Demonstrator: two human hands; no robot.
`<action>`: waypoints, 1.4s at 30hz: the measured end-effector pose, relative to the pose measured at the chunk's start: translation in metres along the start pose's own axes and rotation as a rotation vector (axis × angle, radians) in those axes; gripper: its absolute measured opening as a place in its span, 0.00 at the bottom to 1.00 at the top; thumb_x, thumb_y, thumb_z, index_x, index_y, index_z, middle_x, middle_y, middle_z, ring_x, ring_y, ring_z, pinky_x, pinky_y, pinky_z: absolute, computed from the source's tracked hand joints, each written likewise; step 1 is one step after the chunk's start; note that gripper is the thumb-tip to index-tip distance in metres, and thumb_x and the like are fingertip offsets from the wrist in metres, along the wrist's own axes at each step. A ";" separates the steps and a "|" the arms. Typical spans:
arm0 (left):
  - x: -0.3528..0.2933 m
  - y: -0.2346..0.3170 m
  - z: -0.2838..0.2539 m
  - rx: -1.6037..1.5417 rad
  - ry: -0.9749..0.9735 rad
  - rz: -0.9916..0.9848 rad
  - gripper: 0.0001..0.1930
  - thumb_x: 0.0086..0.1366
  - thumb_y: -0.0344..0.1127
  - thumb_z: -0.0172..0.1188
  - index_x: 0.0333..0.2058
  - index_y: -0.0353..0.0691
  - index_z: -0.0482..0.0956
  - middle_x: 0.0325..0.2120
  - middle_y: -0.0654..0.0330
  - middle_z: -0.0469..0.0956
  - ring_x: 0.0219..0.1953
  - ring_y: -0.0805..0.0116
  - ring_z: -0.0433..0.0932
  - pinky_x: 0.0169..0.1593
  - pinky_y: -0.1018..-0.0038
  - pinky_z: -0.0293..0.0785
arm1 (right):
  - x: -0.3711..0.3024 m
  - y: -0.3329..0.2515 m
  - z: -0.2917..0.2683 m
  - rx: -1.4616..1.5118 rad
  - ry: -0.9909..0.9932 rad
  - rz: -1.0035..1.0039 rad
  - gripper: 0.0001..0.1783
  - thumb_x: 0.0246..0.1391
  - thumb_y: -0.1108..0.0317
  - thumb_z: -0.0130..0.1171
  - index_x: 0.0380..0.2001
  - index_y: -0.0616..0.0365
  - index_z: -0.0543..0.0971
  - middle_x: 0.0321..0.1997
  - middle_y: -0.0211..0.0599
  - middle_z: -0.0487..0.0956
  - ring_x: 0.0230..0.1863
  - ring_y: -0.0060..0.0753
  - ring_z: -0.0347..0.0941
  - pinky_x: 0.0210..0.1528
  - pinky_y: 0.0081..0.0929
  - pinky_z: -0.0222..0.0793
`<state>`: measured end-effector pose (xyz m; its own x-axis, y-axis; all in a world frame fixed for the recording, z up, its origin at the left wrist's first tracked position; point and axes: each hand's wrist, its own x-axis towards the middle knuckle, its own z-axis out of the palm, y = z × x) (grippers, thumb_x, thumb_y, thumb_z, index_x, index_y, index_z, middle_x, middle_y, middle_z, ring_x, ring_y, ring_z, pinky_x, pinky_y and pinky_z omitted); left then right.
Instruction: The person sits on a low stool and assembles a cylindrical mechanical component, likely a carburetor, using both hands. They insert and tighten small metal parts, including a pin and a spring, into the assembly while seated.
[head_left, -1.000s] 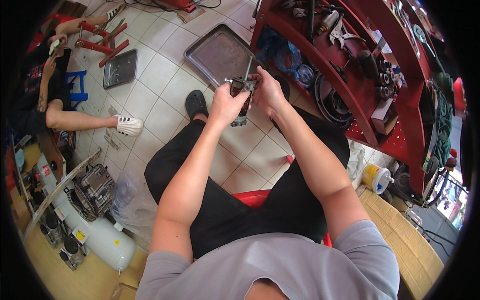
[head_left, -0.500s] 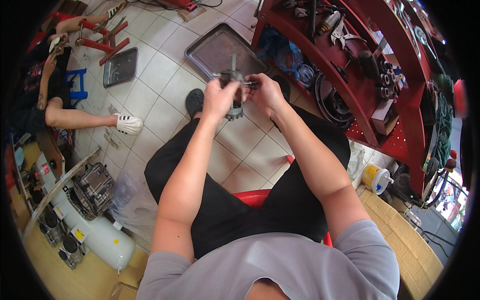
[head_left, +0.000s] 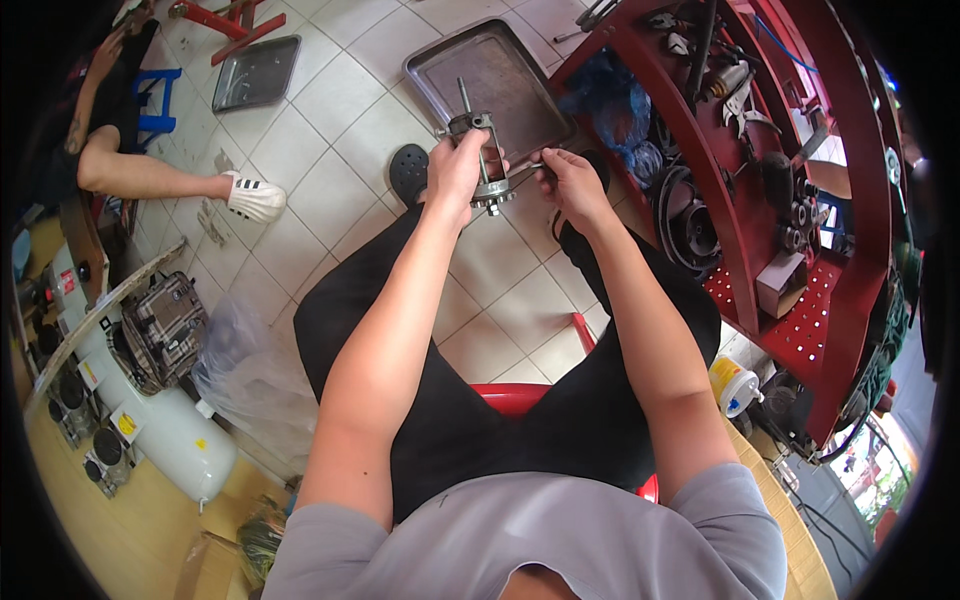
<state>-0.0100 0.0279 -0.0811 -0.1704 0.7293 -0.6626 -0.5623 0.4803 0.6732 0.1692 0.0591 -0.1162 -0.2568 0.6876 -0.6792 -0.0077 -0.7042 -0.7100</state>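
Note:
My left hand (head_left: 457, 168) grips a grey metal engine part (head_left: 480, 160), a frame with a thin shaft sticking up out of its top. I hold it upright in front of me, above my knees and the tiled floor. My right hand (head_left: 565, 178) is closed on a small metal tool (head_left: 525, 172) whose tip touches the lower right side of the part. I sit on a red stool (head_left: 510, 395) in black trousers. Which piece the tool's tip meets is hidden by my fingers.
A large metal tray (head_left: 500, 75) lies on the floor just beyond my hands, a smaller tray (head_left: 255, 72) farther left. A red shelf rack (head_left: 800, 200) full of parts stands on the right. Another person's leg with a white shoe (head_left: 250, 197) reaches in at left. A white compressor tank (head_left: 160, 420) lies lower left.
Both hands have shifted the metal part slightly left and up, and it now stands more upright with its shaft pointing up. My right hand has moved to its lower right side.

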 end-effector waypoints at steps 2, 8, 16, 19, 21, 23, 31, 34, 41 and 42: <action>0.002 -0.001 -0.001 -0.018 0.031 -0.002 0.12 0.63 0.38 0.53 0.38 0.33 0.72 0.29 0.53 0.78 0.29 0.63 0.81 0.32 0.71 0.77 | 0.018 0.011 -0.004 -0.048 0.045 0.002 0.13 0.64 0.62 0.47 0.33 0.59 0.76 0.23 0.28 0.73 0.19 0.19 0.65 0.22 0.19 0.62; 0.000 0.018 0.004 -0.365 0.157 0.079 0.12 0.61 0.36 0.54 0.38 0.33 0.70 0.29 0.52 0.77 0.27 0.61 0.80 0.31 0.70 0.78 | 0.112 0.075 -0.010 -0.429 0.201 -0.080 0.16 0.59 0.62 0.51 0.33 0.67 0.78 0.23 0.38 0.79 0.23 0.26 0.75 0.24 0.27 0.70; 0.005 0.044 -0.012 -0.435 0.303 0.055 0.14 0.64 0.39 0.53 0.39 0.33 0.71 0.32 0.53 0.77 0.35 0.61 0.79 0.38 0.68 0.77 | 0.185 0.146 -0.014 -0.850 0.372 -0.153 0.17 0.56 0.59 0.53 0.39 0.62 0.79 0.41 0.53 0.79 0.46 0.55 0.74 0.49 0.41 0.68; 0.006 0.047 -0.013 -0.415 0.317 0.017 0.14 0.64 0.41 0.52 0.38 0.34 0.72 0.31 0.55 0.77 0.34 0.62 0.79 0.36 0.69 0.77 | 0.188 0.154 -0.006 -0.920 0.304 -0.110 0.17 0.56 0.58 0.53 0.40 0.61 0.78 0.45 0.54 0.78 0.50 0.56 0.72 0.51 0.42 0.67; 0.007 0.047 -0.018 -0.405 0.290 0.026 0.14 0.64 0.41 0.52 0.38 0.34 0.72 0.32 0.56 0.77 0.34 0.63 0.79 0.35 0.69 0.77 | 0.191 0.156 -0.001 -0.924 0.259 -0.074 0.17 0.56 0.58 0.53 0.40 0.62 0.78 0.44 0.54 0.78 0.49 0.57 0.72 0.51 0.43 0.67; 0.009 0.051 -0.017 -0.409 0.280 0.021 0.14 0.64 0.41 0.52 0.38 0.35 0.72 0.32 0.56 0.77 0.34 0.63 0.79 0.35 0.69 0.77 | 0.204 0.168 -0.014 -0.964 0.261 -0.114 0.18 0.55 0.58 0.54 0.39 0.62 0.79 0.42 0.54 0.79 0.47 0.55 0.74 0.50 0.41 0.68; 0.002 0.063 -0.014 -0.443 0.231 0.042 0.13 0.61 0.38 0.53 0.39 0.35 0.71 0.33 0.54 0.77 0.36 0.62 0.79 0.37 0.67 0.77 | 0.163 0.113 -0.009 -1.005 0.248 -0.116 0.17 0.56 0.60 0.53 0.39 0.63 0.78 0.41 0.57 0.78 0.48 0.58 0.73 0.49 0.43 0.68; -0.003 0.073 -0.015 -0.569 0.155 0.075 0.13 0.58 0.35 0.53 0.39 0.35 0.68 0.34 0.50 0.77 0.36 0.59 0.79 0.41 0.65 0.78 | 0.120 0.063 -0.009 -0.957 0.203 -0.248 0.16 0.55 0.61 0.54 0.38 0.64 0.78 0.39 0.56 0.79 0.46 0.56 0.74 0.47 0.41 0.69; -0.012 0.079 -0.014 -0.419 0.034 0.324 0.09 0.55 0.31 0.66 0.31 0.38 0.74 0.26 0.58 0.78 0.28 0.68 0.78 0.31 0.74 0.75 | -0.018 -0.068 0.001 -0.468 0.092 -0.369 0.12 0.59 0.68 0.50 0.41 0.63 0.74 0.31 0.38 0.79 0.34 0.25 0.76 0.34 0.22 0.69; -0.014 0.075 -0.013 -0.360 0.018 0.356 0.09 0.54 0.31 0.67 0.30 0.39 0.75 0.24 0.60 0.78 0.26 0.70 0.78 0.29 0.76 0.74 | -0.045 -0.078 0.009 -0.418 0.076 -0.426 0.12 0.60 0.68 0.49 0.43 0.63 0.72 0.33 0.37 0.79 0.35 0.24 0.76 0.33 0.21 0.68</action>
<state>-0.0599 0.0473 -0.0258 -0.4145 0.8071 -0.4204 -0.7095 0.0027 0.7047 0.1730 0.0815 -0.0280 -0.2449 0.9155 -0.3192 0.2897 -0.2451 -0.9252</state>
